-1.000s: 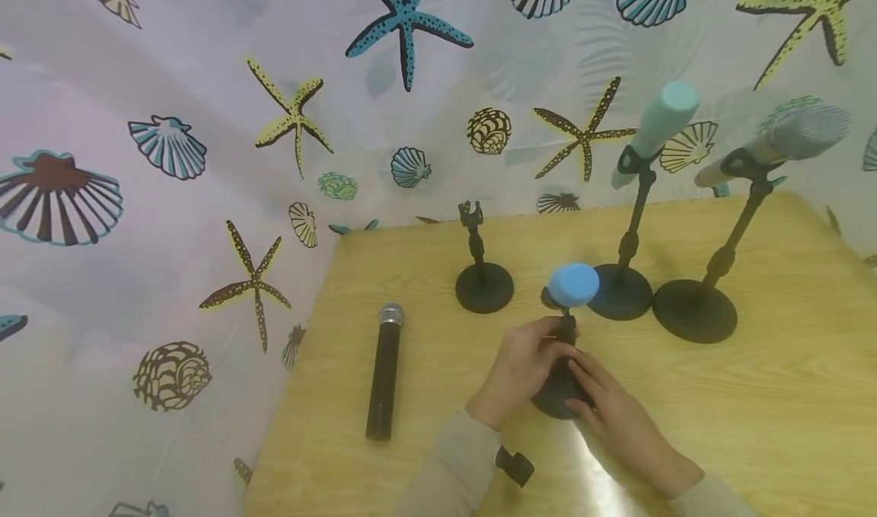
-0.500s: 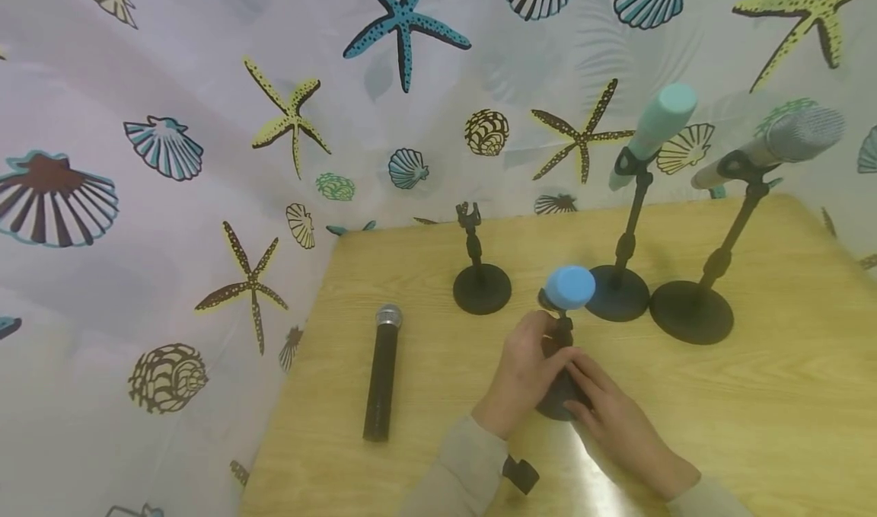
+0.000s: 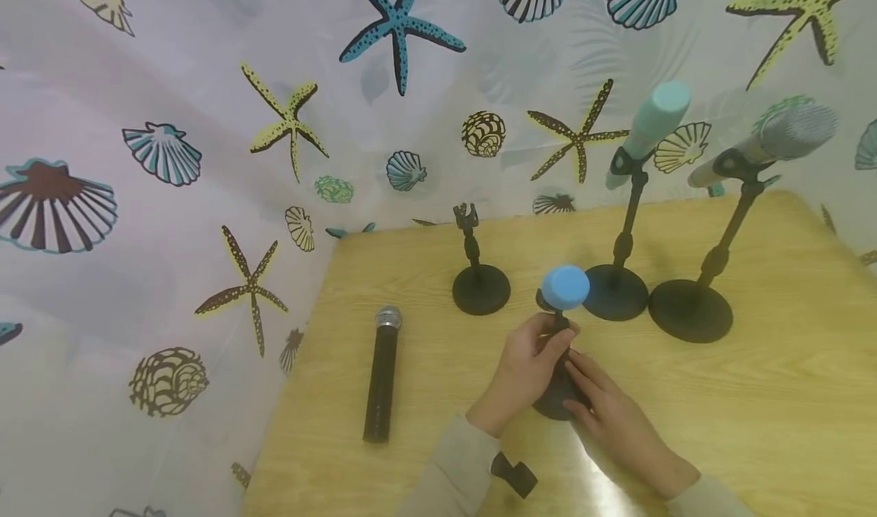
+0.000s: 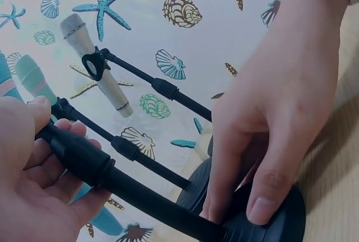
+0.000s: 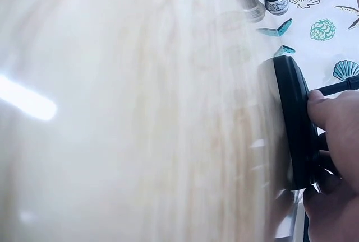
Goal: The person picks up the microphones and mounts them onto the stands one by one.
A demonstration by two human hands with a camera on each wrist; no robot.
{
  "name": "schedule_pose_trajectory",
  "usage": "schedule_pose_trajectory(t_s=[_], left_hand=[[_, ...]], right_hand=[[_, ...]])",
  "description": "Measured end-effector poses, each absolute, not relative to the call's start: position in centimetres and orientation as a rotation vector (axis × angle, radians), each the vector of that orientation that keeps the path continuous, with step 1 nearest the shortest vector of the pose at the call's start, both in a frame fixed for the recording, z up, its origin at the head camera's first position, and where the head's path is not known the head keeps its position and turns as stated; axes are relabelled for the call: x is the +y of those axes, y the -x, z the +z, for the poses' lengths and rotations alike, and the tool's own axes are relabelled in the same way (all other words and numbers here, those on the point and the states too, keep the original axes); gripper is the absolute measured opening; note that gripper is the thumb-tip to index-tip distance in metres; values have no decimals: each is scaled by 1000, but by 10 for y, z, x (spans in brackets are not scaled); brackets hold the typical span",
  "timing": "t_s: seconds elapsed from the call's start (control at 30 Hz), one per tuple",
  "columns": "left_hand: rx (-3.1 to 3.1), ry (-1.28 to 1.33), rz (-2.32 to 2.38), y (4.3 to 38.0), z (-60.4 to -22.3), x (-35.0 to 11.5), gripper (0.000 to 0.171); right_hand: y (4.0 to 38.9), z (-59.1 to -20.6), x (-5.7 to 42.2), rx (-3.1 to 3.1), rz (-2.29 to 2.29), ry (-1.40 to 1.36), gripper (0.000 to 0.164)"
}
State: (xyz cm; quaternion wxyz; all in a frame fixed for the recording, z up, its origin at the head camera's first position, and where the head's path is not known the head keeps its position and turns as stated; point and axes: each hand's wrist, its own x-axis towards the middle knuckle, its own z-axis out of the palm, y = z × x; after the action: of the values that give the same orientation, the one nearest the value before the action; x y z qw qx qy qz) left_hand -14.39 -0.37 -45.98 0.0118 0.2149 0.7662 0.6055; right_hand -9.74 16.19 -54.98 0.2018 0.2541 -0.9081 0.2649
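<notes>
A black desktop microphone stand (image 3: 552, 404) stands near the middle of the table, bearing a blue-topped microphone (image 3: 565, 286). My left hand (image 3: 515, 371) grips its upright; in the left wrist view the thumb and fingers wrap the thick black collar (image 4: 78, 155). My right hand (image 3: 620, 429) holds the stand low down, thumb and fingers about the round base (image 5: 296, 124), which the right wrist view shows edge-on. Left of the hands lies a loose black microphone (image 3: 381, 380) with a silver head. Beside the left sleeve is a small black clip-like piece (image 3: 515, 475).
Behind my hands stands a shorter black stand (image 3: 482, 288) with a bare clip. At the back right, stands hold a mint-green microphone (image 3: 651, 125) and a silver microphone (image 3: 788, 136). A patterned curtain (image 3: 425, 136) hangs along the table's (image 3: 425, 273) far and left sides.
My left hand's fingers and thumb have shifted around the upright, the wrist turning and coming back. My right hand stays at the base. The view has drifted slightly.
</notes>
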Motion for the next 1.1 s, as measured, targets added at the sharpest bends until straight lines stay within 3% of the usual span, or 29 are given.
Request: schedule_pose_trajectory(t_s=[0.43,1.1], left_hand=[[2355,-554,2058,146,-455,1,22],[2285,-610,2134,150,-435,1,24]], right_hand=[[100,-550,161,-2515,747,-710,62],[99,-551,161,-2563,799,-685,61]])
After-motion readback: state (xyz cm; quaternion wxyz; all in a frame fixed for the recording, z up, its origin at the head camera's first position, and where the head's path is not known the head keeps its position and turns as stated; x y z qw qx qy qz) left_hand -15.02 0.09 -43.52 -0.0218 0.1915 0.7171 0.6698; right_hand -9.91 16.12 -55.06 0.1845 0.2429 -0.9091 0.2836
